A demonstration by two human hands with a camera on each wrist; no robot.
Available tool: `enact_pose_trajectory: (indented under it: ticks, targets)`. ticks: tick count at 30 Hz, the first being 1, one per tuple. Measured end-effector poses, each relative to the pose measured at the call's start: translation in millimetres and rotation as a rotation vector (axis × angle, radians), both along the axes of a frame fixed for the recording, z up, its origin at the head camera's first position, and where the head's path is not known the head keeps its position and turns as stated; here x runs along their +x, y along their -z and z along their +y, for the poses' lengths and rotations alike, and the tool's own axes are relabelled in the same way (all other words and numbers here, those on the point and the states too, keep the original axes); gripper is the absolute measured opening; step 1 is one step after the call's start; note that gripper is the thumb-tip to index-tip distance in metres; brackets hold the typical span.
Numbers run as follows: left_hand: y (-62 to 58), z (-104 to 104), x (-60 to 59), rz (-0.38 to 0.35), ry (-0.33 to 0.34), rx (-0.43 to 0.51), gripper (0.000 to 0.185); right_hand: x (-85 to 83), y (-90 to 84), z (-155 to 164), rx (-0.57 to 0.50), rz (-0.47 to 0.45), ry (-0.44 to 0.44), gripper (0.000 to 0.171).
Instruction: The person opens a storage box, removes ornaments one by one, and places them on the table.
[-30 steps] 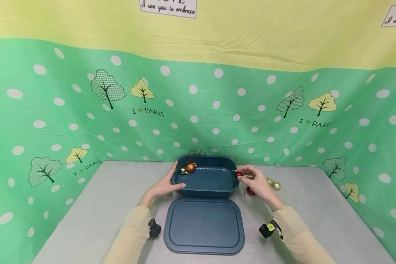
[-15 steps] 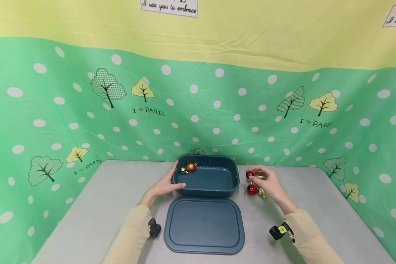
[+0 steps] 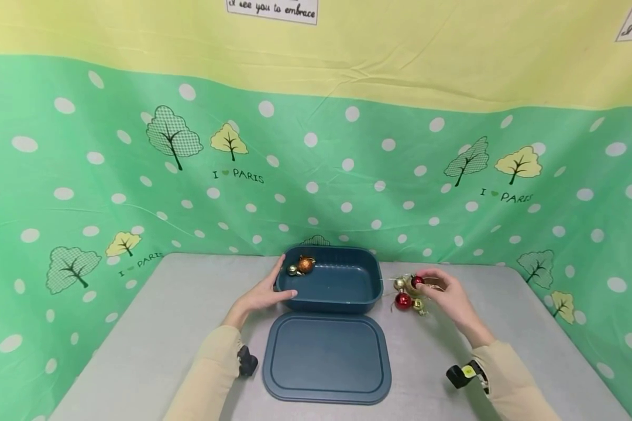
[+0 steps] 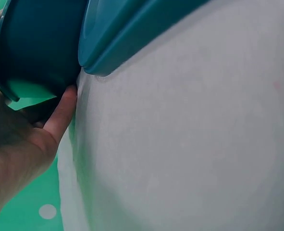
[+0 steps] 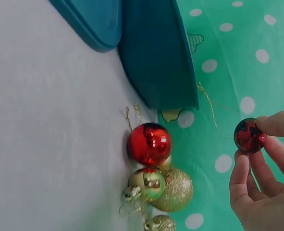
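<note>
In the head view my left hand (image 3: 263, 294) grips the left end of a dark blue rectangular box (image 3: 329, 306), thumb over its front corner, other fingers along the outer wall. Inside lie an orange Christmas bauble (image 3: 306, 265) and a small gold one. To the right, my right hand (image 3: 453, 295) pinches a small shiny red bauble (image 5: 250, 136) between thumb and fingertips, its gold string loop trailing toward the box. Below it on the table sit a larger red bauble (image 5: 149, 144), a glittery gold bauble (image 5: 175, 190) and smaller gold ones.
The matching blue lid (image 3: 326, 358) lies flat on the grey table (image 3: 163, 327), just in front of the box. A green and yellow printed curtain (image 3: 347, 146) hangs right behind the table's back edge.
My right hand has moved right with the small red bauble, from the box's right rim to over the loose baubles. My left hand stays on the box.
</note>
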State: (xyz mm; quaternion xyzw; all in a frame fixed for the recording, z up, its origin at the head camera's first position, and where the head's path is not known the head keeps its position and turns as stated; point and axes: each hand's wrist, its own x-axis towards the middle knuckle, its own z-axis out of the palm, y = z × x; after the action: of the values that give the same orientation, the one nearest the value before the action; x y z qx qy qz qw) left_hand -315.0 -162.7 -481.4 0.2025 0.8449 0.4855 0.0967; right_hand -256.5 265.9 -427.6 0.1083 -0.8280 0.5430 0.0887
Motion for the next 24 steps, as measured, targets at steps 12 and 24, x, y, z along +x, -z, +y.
enact_pose_trajectory:
  ticks: [12,24]
  targets:
    - [0.9,0,-0.8,-0.021,-0.012,0.010,0.103,9.5,5.8,22,0.047,-0.008,0.051,0.033]
    - [0.6,0,-0.7,-0.032,-0.007,0.023,0.103,16.7,18.2,41,0.075,-0.039,0.094,0.033]
